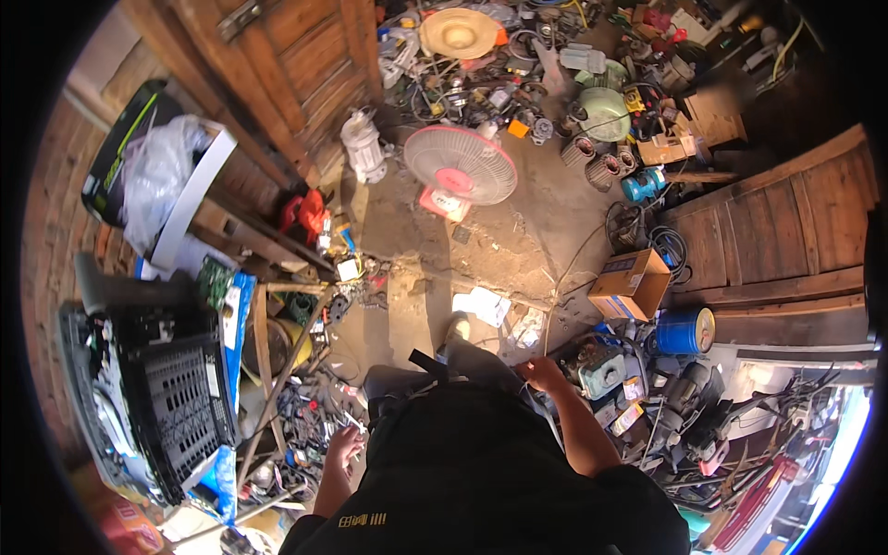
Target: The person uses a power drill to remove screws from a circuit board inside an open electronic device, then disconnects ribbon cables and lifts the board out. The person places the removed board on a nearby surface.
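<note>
While the person stands over a dirt floor strewn with scrap, the left hand [344, 446] hangs low over a heap of small tools and metal oddments [301, 421] beside a slanting wooden ladder-like frame [268, 370], and it appears to pinch a thin pale sliver of something, too small to identify; whether the fingers are fully pressed together I cannot tell. The right hand [541, 372] reaches forward and outward, fingers loosely curled, its fingertips just short of a squat pale-green metal motor housing [603, 368] that sits among dark grey machine parts [689, 407]. That housing lies just beyond and to the right of the right hand, so this hand is far nearer to it than the left; its long axis cannot be made out. It looks boxy, worn and dusty. Behind it stand a blue cylindrical drum [684, 331] and an open brown cardboard box [631, 282]; farther off sits a pink floor fan [461, 168].
</note>
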A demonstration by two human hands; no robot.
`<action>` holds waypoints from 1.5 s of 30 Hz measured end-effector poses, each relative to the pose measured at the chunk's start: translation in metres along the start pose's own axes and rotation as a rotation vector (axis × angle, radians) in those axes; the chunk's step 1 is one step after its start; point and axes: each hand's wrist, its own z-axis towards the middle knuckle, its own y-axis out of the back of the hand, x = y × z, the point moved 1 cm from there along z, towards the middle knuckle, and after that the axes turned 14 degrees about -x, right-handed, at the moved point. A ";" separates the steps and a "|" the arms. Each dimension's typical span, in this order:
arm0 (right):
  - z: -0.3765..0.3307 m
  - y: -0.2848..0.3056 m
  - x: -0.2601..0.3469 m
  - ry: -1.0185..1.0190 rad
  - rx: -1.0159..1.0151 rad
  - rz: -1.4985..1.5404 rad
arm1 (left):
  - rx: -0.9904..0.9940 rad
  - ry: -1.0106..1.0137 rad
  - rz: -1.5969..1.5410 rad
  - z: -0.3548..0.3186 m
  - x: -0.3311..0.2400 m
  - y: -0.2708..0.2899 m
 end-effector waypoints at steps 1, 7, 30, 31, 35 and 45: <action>0.003 0.007 -0.014 -0.065 0.004 0.046 | -0.005 -0.077 0.130 -0.006 -0.050 -0.036; 0.071 0.070 -0.049 -0.254 -0.190 0.285 | 0.012 -0.434 0.109 -0.028 -0.294 -0.159; 0.512 0.445 -0.230 -0.254 -0.402 0.357 | -0.174 -1.030 0.402 -0.118 -0.839 -0.470; 0.534 0.463 -0.224 -0.231 -0.342 0.397 | -0.279 -1.129 0.415 -0.146 -0.878 -0.467; 0.656 0.536 -0.207 -0.025 -0.213 0.351 | -0.698 -1.722 0.245 -0.201 -1.015 -0.437; 0.993 0.743 0.000 0.514 -0.307 0.362 | -1.659 -1.842 0.536 -0.455 -1.368 -0.313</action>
